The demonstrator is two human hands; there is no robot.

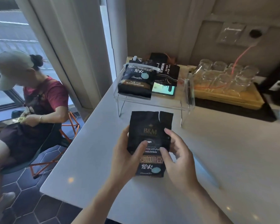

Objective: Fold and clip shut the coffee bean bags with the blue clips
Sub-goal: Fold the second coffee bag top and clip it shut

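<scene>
A black coffee bean bag (150, 126) with gold lettering stands on the white counter (225, 159) in front of me, its top edge torn and unfolded. My left hand (128, 157) grips its left side with the thumb across the front. My right hand (176, 157) holds the right side, fingers on the front. Further back, a second black bag (136, 81) lies on a clear acrylic stand (152, 101) with a pale clip (142, 66) across its folded top. A third dark bag (167, 72) lies beside it.
A phone with a lit screen (163, 90) rests on the stand. Upturned glasses (223, 75) fill a yellow tray (228, 97) at the back right. A seated person in a red shirt (44, 97) works at the left, beyond the counter's edge. A pale blue strip (207, 177) lies to my right.
</scene>
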